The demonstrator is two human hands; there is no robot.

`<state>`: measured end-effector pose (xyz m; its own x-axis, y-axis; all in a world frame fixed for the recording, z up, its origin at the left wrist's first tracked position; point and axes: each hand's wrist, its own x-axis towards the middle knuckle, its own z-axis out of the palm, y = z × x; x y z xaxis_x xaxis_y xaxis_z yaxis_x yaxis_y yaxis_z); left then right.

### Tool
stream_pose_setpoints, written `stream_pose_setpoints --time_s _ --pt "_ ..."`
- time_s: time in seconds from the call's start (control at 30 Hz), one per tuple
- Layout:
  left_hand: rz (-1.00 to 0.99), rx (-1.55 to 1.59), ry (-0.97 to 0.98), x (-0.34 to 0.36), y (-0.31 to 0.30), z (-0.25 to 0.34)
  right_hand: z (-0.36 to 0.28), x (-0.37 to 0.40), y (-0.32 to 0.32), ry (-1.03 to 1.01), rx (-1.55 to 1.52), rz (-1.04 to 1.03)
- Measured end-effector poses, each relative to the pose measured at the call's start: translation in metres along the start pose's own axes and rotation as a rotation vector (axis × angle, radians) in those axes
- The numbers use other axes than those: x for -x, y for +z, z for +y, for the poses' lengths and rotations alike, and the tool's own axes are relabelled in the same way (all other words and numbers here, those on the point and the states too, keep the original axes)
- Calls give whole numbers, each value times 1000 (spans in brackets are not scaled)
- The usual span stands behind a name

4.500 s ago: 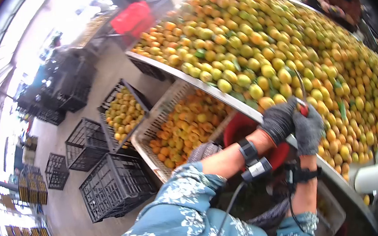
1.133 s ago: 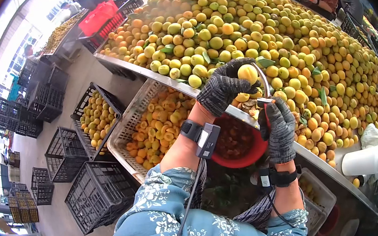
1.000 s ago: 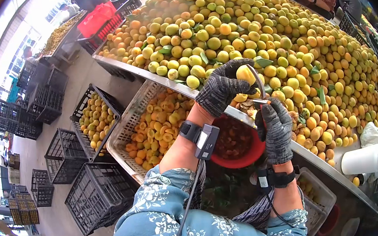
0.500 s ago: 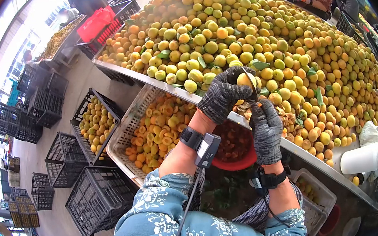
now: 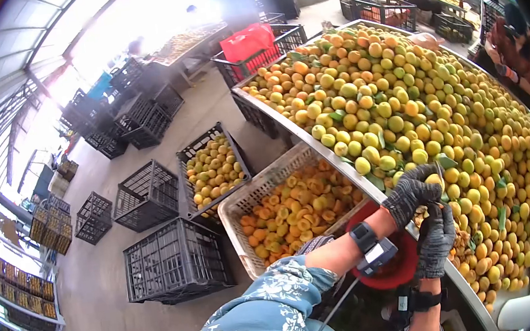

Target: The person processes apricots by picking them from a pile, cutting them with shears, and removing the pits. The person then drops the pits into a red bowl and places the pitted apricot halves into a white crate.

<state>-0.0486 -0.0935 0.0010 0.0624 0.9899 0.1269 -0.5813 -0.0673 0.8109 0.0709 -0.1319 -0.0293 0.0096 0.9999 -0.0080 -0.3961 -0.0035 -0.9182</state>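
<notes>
My left hand [image 5: 415, 195], in a dark grey knit glove, grips a yellow apricot [image 5: 435, 180] above the near edge of the fruit heap. Just below it, my right hand [image 5: 436, 244], gloved alike, is closed on a small knife [image 5: 440, 173] whose thin blade stands against the apricot. The knife's handle is mostly hidden by the fingers. Whole apricots [image 5: 397, 123] with a few green leaves cover the metal-edged table [image 5: 300, 129] in front of both hands. Beneath my wrists sits a red basin [image 5: 389, 275], partly covered by my left arm.
A white crate [image 5: 237, 234] of halved apricots stands left of the table. Beside it are a black crate [image 5: 184, 186] of whole apricots and several black crates [image 5: 174, 261] on the floor. A white bucket [image 5: 523, 312] is at lower right. Another person [image 5: 517, 58] works across the table.
My view has swung left and up, so the hands and table appear farther right and more floor shows. Both hands still hold the apricot and knife together.
</notes>
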Motion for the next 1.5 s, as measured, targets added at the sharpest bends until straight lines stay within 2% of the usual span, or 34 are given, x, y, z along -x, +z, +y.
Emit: stream_pose_setpoints --time_s 0.1,0.2,0.27,0.3,0.33,0.37,0.4,0.47,0.5,0.6,0.63,0.67,0.73,0.87,0.93,1.07,1.17,1.23,1.37,1.43,1.5 --pt "49 37 2 -2 4 -10 -14 9 6 -48 104 46" --pt "40 -144 108 -6 7 -15 -21 7 -4 -61 228 48" --pt "80 -110 51 -9 8 -15 -14 4 -14 -47 126 -27" --pt "96 -20 -10 -12 7 -7 -13 4 -14 17 57 -35" --pt "106 7 18 -7 4 1 -14 6 -12 79 -15 -42" --pt "78 45 23 -3 4 6 -17 11 -7 -1 112 -3" --pt "51 81 27 -2 3 8 -14 9 -5 1 110 -2" --pt "41 36 37 -1 3 9 -5 6 0 41 -37 110" --pt "29 -7 51 0 2 9 -3 5 -1 32 9 114" --pt "39 -55 13 -13 0 -14 -10 1 -5 30 12 18" --pt "74 -213 57 -12 13 -18 -1 -5 -8 -24 -26 52" --pt "87 -168 83 -5 24 -23 6 -13 -12 -57 -63 66" --pt "-8 -108 -116 -9 17 -22 7 -16 -25 -314 345 -10" --pt "-127 -49 -22 -17 9 -28 13 -14 -29 -272 237 29" --pt "-73 -8 78 -14 11 -23 20 -17 -35 -480 556 34" --pt "-31 -96 24 -14 9 -25 15 -13 -33 -544 687 36" --pt "5 -183 61 -22 3 -38 7 -12 -30 -600 763 -44" --pt "2 -173 65 -19 7 -34 3 -12 -29 -1083 1041 -69" --pt "22 -244 57 -9 17 -21 5 -12 -34 -970 1037 -68" --pt "11 -209 51 -7 20 -14 4 -4 -29 -117 131 4" --pt "-1 -175 43 -4 22 -8 2 -1 -22 -165 127 12"
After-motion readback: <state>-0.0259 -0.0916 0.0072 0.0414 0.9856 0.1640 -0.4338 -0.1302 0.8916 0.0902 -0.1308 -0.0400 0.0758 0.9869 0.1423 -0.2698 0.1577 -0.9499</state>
